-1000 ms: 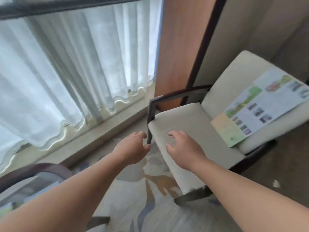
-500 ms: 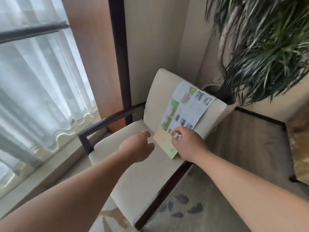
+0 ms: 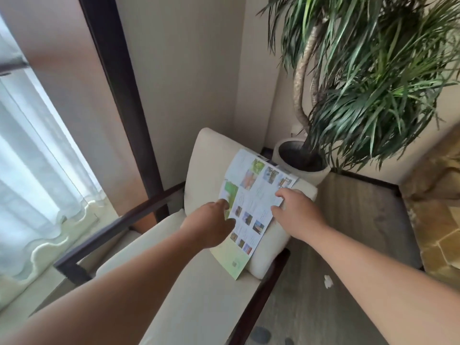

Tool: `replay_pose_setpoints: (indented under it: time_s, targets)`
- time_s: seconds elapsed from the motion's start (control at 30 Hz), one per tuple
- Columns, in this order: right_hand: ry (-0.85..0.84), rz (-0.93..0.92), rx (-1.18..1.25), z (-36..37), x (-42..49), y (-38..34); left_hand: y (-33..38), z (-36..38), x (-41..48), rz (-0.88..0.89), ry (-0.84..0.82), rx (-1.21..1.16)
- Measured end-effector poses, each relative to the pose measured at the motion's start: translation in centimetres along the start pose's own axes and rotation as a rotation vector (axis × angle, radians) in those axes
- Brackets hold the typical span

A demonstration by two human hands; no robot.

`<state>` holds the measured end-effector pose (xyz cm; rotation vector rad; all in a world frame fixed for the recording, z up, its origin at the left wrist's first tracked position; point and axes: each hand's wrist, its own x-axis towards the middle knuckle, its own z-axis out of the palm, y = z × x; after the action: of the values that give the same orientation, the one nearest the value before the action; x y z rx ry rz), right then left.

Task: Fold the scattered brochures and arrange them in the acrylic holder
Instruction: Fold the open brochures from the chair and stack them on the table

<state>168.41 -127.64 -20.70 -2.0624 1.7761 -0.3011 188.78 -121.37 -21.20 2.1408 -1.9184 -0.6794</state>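
Observation:
An unfolded brochure (image 3: 251,207) with small photos and green panels lies across the right arm cushion of a cream armchair (image 3: 194,282). My left hand (image 3: 211,222) rests on its left edge with fingers spread. My right hand (image 3: 296,212) has its fingers curled at the brochure's right edge, thumb under or beside the paper; a firm grip is not clear. No acrylic holder is in view.
A potted plant (image 3: 303,165) with long green leaves stands right behind the chair in the corner. A dark wooden chair arm (image 3: 119,220) runs on the left. Sheer curtains (image 3: 32,185) hang at far left. A small white scrap (image 3: 328,281) lies on the floor.
My view has swung right and closer to the chair. Both hands have moved from the seat cushion up onto the brochure, one at each side edge.

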Motion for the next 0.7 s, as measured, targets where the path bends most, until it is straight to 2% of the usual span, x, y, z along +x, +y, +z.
replay_pose_setpoints:
  time_s: [0.23, 0.5, 0.7]
  targets:
    - [-0.001, 0.011, -0.121, -0.6, 13.2, 4.6, 1.7, 2.0, 8.2, -0.127, -0.027, 0.01]
    - [-0.288, 0.013, -0.188, 0.9, 21.4, 7.3, 4.5, 3.3, 15.8, -0.204, -0.039, -0.016]
    - [-0.195, -0.096, -0.238, 1.6, 21.0, 7.2, 6.9, 3.2, 19.9, -0.189, -0.022, -0.03]
